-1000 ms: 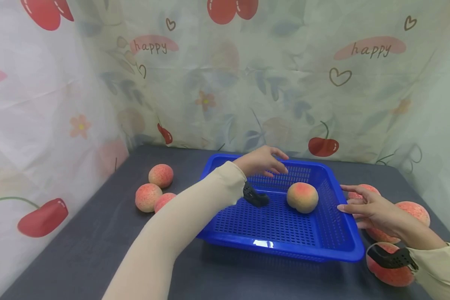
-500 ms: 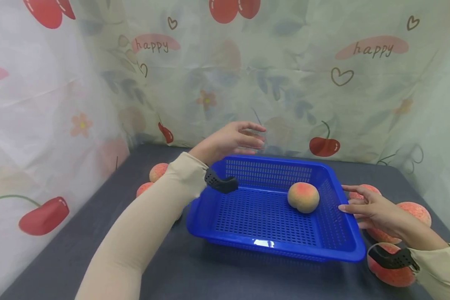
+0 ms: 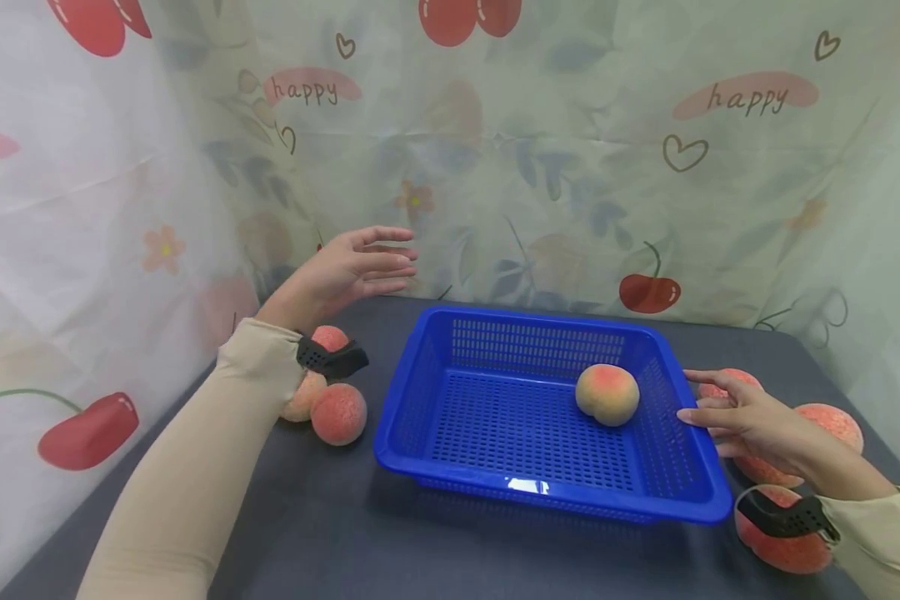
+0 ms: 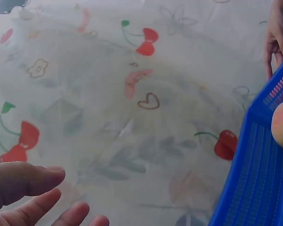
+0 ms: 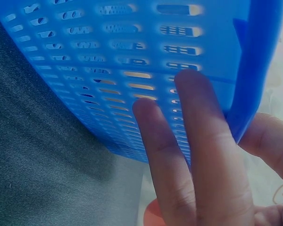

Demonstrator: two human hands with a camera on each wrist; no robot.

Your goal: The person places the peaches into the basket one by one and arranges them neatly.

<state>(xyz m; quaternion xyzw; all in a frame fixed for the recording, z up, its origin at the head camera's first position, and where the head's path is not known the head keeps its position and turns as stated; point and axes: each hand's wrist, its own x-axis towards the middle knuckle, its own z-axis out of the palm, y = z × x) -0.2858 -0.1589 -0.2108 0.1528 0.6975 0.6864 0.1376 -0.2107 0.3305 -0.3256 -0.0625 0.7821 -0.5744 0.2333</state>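
My left hand (image 3: 348, 271) is raised above the peaches at the left, fingers extended and slightly bent, holding nothing. Below it lie a red peach (image 3: 338, 414), a paler peach (image 3: 300, 398) partly behind the sleeve, and a third peach (image 3: 330, 337) partly behind the wrist strap. At the right side of the blue plastic basket (image 3: 465, 477), my right hand (image 3: 765, 425) holds the rim, thumb over the edge. In the right wrist view its fingers (image 5: 165, 146) lie against the slotted outer wall. One yellowish peach (image 3: 607, 395) sits inside the basket, toward its right end.
Several peaches lie right of the basket, around the right hand: one (image 3: 783, 533) at the front, one (image 3: 831, 425) farther right, others partly hidden by the hand. A dark cloth (image 3: 450, 558) covers the table. Printed curtains (image 3: 495, 208) stand behind and at both sides.
My left hand has swung from over the basket to the left, rising above the left peaches. The right hand, the basket and the peach inside it have stayed in place.
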